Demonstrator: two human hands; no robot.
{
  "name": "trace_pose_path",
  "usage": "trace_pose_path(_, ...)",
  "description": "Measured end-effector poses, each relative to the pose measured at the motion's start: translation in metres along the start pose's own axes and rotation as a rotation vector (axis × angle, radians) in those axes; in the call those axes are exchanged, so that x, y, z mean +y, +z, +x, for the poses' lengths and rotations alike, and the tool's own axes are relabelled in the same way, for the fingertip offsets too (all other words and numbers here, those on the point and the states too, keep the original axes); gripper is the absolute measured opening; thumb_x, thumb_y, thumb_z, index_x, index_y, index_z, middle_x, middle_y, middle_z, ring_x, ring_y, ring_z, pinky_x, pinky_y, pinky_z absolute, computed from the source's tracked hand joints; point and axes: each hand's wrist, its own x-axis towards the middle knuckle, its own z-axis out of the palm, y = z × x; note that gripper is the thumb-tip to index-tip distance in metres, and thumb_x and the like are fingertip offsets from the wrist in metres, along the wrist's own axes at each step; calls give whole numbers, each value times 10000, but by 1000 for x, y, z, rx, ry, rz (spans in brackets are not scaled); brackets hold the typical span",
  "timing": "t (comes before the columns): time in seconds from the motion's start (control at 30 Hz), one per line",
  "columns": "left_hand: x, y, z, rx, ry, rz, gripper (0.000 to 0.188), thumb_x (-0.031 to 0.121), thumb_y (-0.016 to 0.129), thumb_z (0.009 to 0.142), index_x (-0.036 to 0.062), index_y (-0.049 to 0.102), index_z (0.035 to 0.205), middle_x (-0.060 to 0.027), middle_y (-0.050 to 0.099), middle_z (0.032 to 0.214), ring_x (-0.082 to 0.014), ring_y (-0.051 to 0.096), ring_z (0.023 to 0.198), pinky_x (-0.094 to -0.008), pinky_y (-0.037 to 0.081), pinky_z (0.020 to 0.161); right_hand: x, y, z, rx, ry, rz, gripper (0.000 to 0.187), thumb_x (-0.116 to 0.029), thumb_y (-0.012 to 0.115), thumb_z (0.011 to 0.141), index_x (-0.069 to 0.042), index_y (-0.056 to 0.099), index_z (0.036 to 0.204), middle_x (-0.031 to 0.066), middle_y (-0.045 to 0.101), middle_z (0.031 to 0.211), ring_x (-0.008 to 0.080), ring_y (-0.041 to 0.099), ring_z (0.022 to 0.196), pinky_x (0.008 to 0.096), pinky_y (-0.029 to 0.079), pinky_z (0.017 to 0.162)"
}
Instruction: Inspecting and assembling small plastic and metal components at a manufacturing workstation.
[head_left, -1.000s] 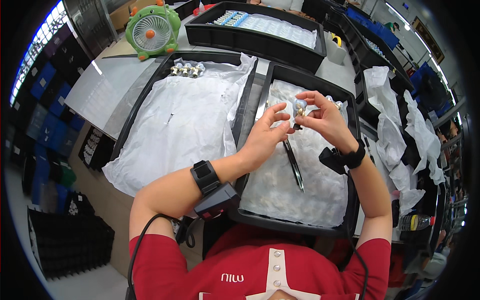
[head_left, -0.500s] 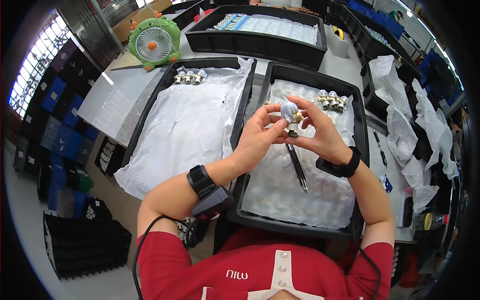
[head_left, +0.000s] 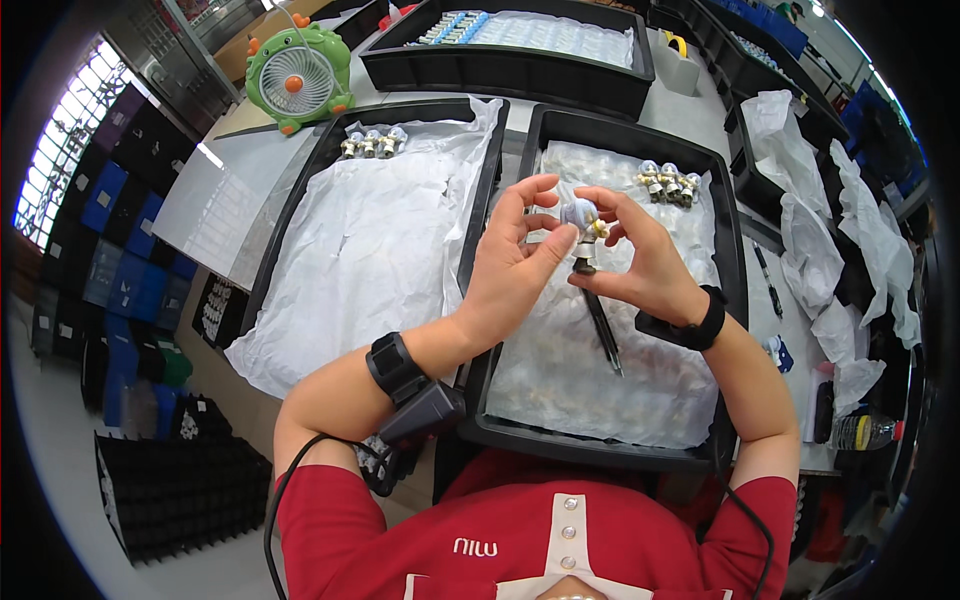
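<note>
A small figurine with pale lilac hair, a white body and a dark base stands upright between my hands, above the right tray. My right hand grips it, thumb under the base and index finger at the head. My left hand is beside it with fingers spread; its thumb tip is at the figurine's edge, and I cannot tell whether it touches. A black pen lies below on the white sheet lining the black right tray. Several similar figurines lie at that tray's far right.
The left tray, lined with white paper, has several figurines in its far corner. Beyond are a green fan and another black tray. Crumpled paper, a second pen and a bottle are at the right.
My left hand's fingers have opened and drawn back from the figurine, which stays in my right hand. The whole view has shifted slightly.
</note>
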Motion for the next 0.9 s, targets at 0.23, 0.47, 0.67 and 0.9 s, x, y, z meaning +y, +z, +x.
trace_pose_path(0.23, 8, 7, -5, -27, 153, 431, 628, 142, 737, 740, 80, 397, 1264, -61, 438, 1095, -148, 484, 944, -265, 475, 739, -5, 8, -1, 32, -137, -134, 649, -77, 743, 639, -55, 452, 1219, 102, 537, 1048, 234, 536, 929, 326, 449, 774)
trace_pose_path(0.47, 10, 9, -6, -35, 93, 292, 501, 79, 648, 782, 56, 409, 1222, -88, 430, 1128, -151, 529, 948, -273, 490, 752, -11, 8, -4, 114, -174, -192, 672, -58, 745, 608, -45, 443, 1208, 124, 527, 1057, 277, 524, 1006, 362, 440, 844)
trace_pose_path(0.67, 13, 6, -1, -113, -208, -465, 321, 91, 447, 932, 38, 368, 1238, -73, 519, 1117, -158, 581, 981, -288, 490, 805, -14, 5, -2, 238, -222, -210, 699, -65, 762, 581, -56, 461, 1212, 123, 502, 1105, 278, 518, 1024, 364, 438, 866)
trace_pose_path(0.9, 8, 4, -1, -109, -251, -448, 334, 240, 433, 965, 31, 436, 1225, -107, 563, 1113, -239, 606, 982, -336, 510, 817, -18, 10, -4, 257, -310, -249, 706, -33, 767, 566, -93, 487, 1211, 111, 488, 1086, 289, 478, 1034, 353, 436, 871)
